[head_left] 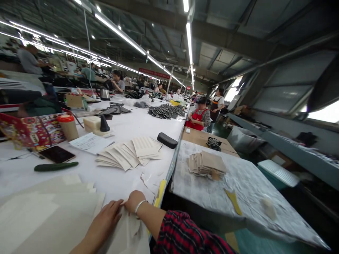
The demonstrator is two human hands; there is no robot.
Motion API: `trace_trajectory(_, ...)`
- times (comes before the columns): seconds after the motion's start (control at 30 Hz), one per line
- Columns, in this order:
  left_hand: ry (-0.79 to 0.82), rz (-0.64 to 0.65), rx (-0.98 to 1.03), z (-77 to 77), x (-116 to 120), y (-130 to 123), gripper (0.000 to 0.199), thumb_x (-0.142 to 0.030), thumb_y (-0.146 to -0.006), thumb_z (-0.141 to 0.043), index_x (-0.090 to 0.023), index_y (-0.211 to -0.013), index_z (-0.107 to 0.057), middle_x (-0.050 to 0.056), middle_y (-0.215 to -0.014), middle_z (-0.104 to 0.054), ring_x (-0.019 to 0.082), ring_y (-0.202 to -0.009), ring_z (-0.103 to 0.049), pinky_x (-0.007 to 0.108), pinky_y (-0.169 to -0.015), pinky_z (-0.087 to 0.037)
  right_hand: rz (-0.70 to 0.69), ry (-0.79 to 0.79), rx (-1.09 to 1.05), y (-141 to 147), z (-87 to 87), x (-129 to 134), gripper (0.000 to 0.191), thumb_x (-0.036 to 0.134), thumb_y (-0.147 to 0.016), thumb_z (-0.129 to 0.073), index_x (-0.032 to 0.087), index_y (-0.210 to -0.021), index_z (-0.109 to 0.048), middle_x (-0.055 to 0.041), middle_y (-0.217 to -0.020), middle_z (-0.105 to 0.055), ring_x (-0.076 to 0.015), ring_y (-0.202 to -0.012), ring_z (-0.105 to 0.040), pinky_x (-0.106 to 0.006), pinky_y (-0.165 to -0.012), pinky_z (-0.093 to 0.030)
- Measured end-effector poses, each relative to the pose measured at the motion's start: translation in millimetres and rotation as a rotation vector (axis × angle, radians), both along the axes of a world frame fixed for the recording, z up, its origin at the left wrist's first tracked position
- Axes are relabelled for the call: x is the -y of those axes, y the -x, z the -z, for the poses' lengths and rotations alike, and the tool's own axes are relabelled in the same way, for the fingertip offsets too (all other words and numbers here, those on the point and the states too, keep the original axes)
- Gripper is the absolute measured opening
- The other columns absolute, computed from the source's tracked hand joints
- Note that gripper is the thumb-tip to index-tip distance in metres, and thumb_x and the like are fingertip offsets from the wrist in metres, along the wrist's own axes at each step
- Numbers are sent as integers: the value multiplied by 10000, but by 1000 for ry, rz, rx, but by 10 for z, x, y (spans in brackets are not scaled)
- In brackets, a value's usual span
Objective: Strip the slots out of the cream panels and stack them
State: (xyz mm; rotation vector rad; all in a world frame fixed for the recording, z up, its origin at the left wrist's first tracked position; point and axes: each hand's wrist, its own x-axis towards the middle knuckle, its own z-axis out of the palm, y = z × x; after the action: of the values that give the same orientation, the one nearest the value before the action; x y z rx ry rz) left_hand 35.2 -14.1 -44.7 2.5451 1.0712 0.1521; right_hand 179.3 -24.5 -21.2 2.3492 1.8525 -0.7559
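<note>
Two bare hands meet at the near edge of the white surface (pixel 124 128), over a pale sheet (pixel 120 236) that lies by its near right corner. The right hand (pixel 135 204) has its grip closed on the sheet's far end, fingers curled down; the left hand (pixel 107 217) lays its fingertips against the same spot, probably to steady it, though whether that grip pinches or only presses I cannot tell. Just left, along the near edge, spreads a stack of large pale sheets (pixel 47 215), perhaps kept there for easy reach. Farther in, smaller pale pieces (pixel 116 157) lie fanned — likely so each edge can be picked out singly — with a black case (pixel 167 140) near the right edge. Toward the left edge lie a cucumber (pixel 56 166) and a phone (pixel 57 154); behind them stands an orange-lidded jar (pixel 68 127), tan below the lid, its contents unclear. Beside it, a red patterned box (pixel 37 128) holds dark green cloth-like stuff (pixel 41 107). Beyond the right edge, a lower, grey-covered surface (pixel 196 190) carries beige pieces (pixel 209 162), piled near its far left corner.
</note>
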Motion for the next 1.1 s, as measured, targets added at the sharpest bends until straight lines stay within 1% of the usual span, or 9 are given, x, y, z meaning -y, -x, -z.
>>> trace_trajectory(0.13, -48, 55, -59, 122, 220, 238, 454, -293, -688, -464, -216, -1134, -491, 52, -1269, -436, 242, -1174, -377, 356, -995, -306, 46, -122, 32, 91, -73, 164, 325, 225, -705, -443, 62, -954, -575, -179, -921, -624, -257, -860, -590, -330, -685, -465)
trace_trajectory(0.2, -57, 76, -94, 113, 292, 279, 503, -314, -676, -483, -194, -1165, -478, 68, -1296, -394, 258, -1196, -340, 373, -1004, -291, 25, -219, 32, 159, -94, 249, 349, 237, -707, -451, 101, -1021, -519, -136, -869, -634, -245, -810, -599, -337, -653, -469)
trace_trajectory(0.27, -62, 66, -122, 62, 328, 271, 537, -302, -672, -484, -159, -1188, -459, 93, -1300, -378, 257, -1200, -333, 372, -1009, -282, -44, -265, 61, 240, -99, 309, 329, 250, -714, -455, 140, -1020, -502, -110, -850, -629, -246, -786, -600, -353, -631, -471)
trace_trajectory(0.43, -46, 57, -105, -87, 302, 269, 617, -326, -641, -547, -139, -1214, -417, 113, -1310, -365, 234, -1204, -332, 348, -1014, -265, -192, -237, 170, 379, -170, 324, 264, 164, -734, -427, 126, -973, -533, -133, -967, -576, -230, -811, -591, -340, -636, -466)
trace_trajectory(0.6, 16, 158, -81, -177, 253, 380, 686, -403, -617, -618, -137, -1210, -401, 122, -1320, -350, 235, -1199, -328, 346, -992, -285, -251, -103, 85, 272, -251, 124, 231, 144, -710, -490, 113, -919, -582, -119, -928, -608, -197, -880, -565, -271, -713, -425)
trace_trajectory(0.73, 41, 172, -83, -191, 225, 408, 734, -456, -587, -648, -143, -1201, -396, 126, -1322, -344, 246, -1190, -326, 356, -971, -300, -319, 39, -6, 171, -184, -98, 216, 204, -658, -581, 139, -860, -622, -50, -747, -648, -135, -700, -592, -200, -627, -417)
trace_trajectory(0.83, 19, 179, -112, -192, 231, 396, 751, -496, -583, -639, -142, -1198, -392, 119, -1320, -347, 249, -1181, -329, 355, -944, -325, -329, 98, -27, 143, -159, -148, 212, 234, -652, -598, 149, -843, -636, -23, -656, -643, -101, -573, -575, -178, -553, -402)
trace_trajectory(0.93, -22, 195, -145, -198, 225, 378, 762, -547, -582, -613, -147, -1192, -391, 112, -1320, -348, 260, -1160, -338, 361, -892, -366, -337, 82, -18, 130, -151, -134, 222, 252, -656, -596, 151, -850, -637, -28, -665, -643, -105, -574, -570, -185, -547, -392)
trace_trajectory(1.1, -44, 238, -187, -203, 181, 350, 720, -581, -602, -570, -163, -1163, -403, 96, -1315, -349, 256, -1119, -367, 357, -869, -368, -382, -1, 5, 114, -146, -133, 227, 255, -654, -593, 147, -849, -633, -50, -757, -640, -143, -708, -571, -210, -619, -383)
